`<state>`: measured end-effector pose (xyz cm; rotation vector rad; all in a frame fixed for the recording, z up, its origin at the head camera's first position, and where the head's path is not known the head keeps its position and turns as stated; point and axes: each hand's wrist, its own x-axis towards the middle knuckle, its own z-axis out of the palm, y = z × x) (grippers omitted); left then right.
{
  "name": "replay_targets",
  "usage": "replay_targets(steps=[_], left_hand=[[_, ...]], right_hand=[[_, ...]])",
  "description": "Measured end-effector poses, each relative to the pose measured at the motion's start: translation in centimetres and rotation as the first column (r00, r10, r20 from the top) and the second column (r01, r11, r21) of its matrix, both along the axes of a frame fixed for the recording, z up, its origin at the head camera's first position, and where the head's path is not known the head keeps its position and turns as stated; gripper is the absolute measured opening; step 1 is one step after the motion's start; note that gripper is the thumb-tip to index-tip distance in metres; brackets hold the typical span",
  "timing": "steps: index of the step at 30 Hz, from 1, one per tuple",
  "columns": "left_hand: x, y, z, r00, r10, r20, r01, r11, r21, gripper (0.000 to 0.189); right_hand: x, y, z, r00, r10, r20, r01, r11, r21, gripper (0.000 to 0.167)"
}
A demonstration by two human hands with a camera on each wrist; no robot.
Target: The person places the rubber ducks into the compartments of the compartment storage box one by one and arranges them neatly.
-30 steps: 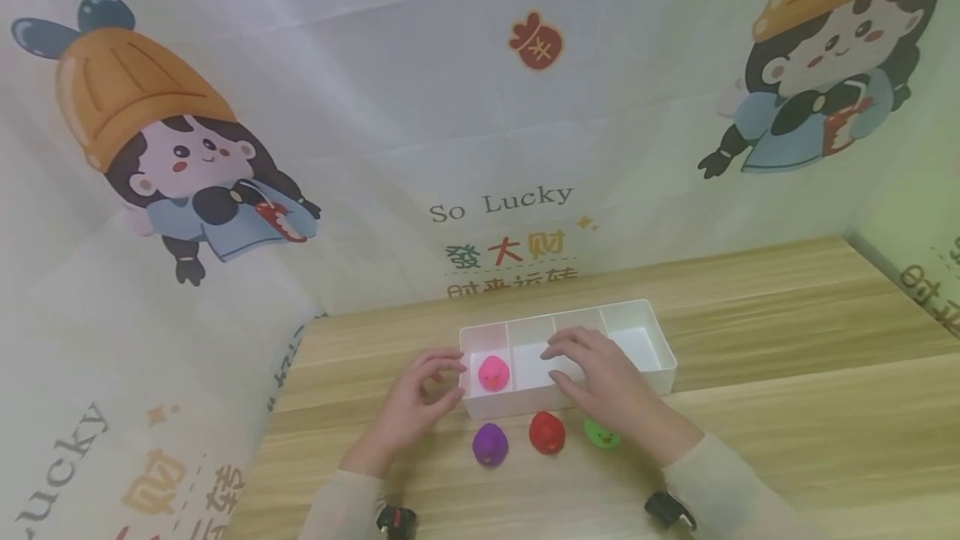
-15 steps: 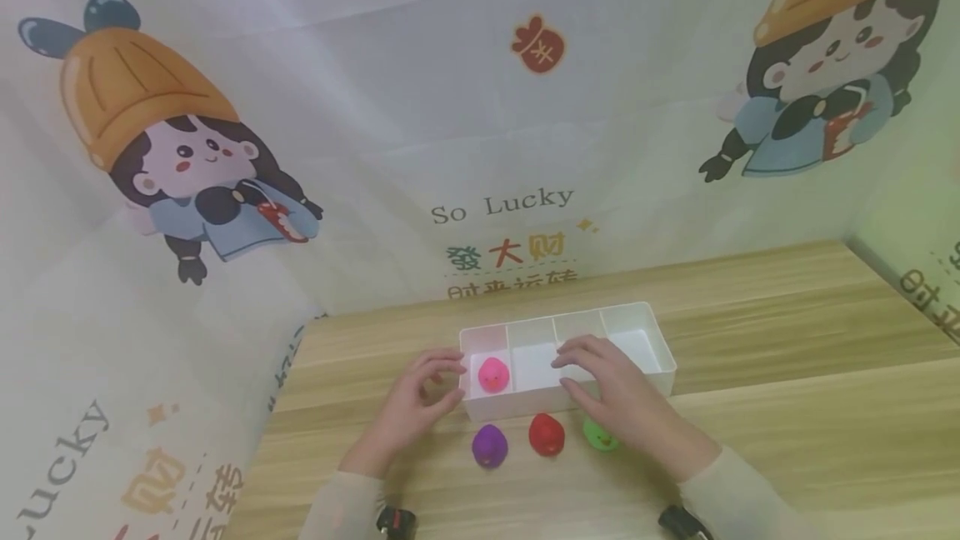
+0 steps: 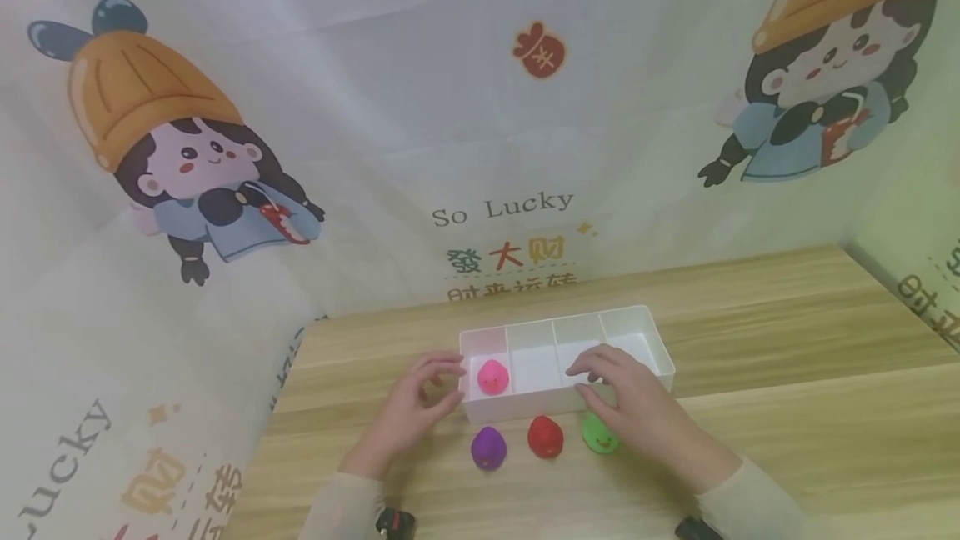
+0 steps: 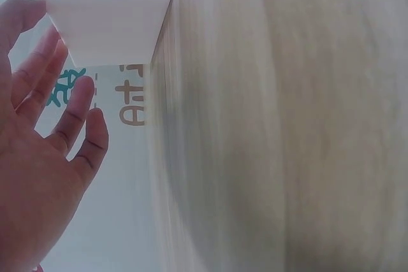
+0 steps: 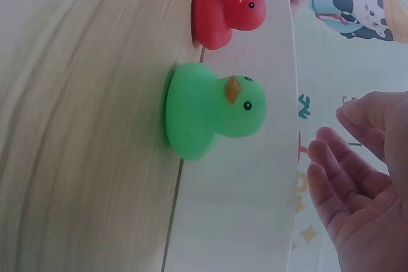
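A white box [image 3: 540,403] with several compartments stands on the table, a pink rubber duck [image 3: 492,377] in its leftmost one. My left hand [image 3: 411,408] is at the box's left end, its fingertips against or very near the end wall, as the left wrist view also shows. Over the right part of the box hovers my right hand [image 3: 641,408], fingers loosely bent and holding nothing. In front of the box sit a purple duck [image 3: 489,449], a red duck [image 3: 545,437] and a green duck [image 5: 197,113]; in the head view my right hand partly covers the green one.
The wooden table [image 3: 795,432] extends on both sides of the box. A printed cloth [image 3: 375,190] with cartoon figures and lettering hangs behind and along the sides. Dark wrist devices sit below both hands.
My right hand has drawn to the right above the box, uncovering more of the middle compartments and the green duck. The left hand and all the ducks have stayed in place.
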<state>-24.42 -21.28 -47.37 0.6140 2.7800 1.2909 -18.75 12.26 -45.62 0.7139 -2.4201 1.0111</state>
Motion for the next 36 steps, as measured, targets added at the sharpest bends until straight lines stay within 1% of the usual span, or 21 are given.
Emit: replay_targets(steps=[8,14,20,26,36], left_hand=[[0.0,0.1,0.0,1.000,0.007,0.002,-0.007,1.000,0.009,0.029],[0.1,0.2,0.0,1.000,0.011,0.003,-0.011,1.000,0.006,0.030],[0.1,0.2,0.0,1.000,0.008,-0.004,-0.008,1.000,0.014,0.029],[0.2,0.2,0.1,1.000,0.015,0.002,-0.015,1.000,0.019,0.029],[0.3,0.4,0.2,1.000,0.018,0.002,-0.018,1.000,0.015,0.029]], right_hand=[[0.3,1.0,-0.3,0.999,-0.009,-0.053,0.009,1.000,0.006,0.020],[0.8,1.6,-0.5,0.996,0.005,-0.086,-0.004,1.000,0.004,0.023],[1.1,2.0,-0.6,0.998,0.013,-0.067,-0.012,1.000,0.021,0.026],[1.3,2.4,-0.8,0.999,0.004,-0.036,-0.003,0.999,0.044,0.025],[1.6,3.3,-1.1,0.998,0.026,-0.056,-0.022,0.997,0.077,0.024]])
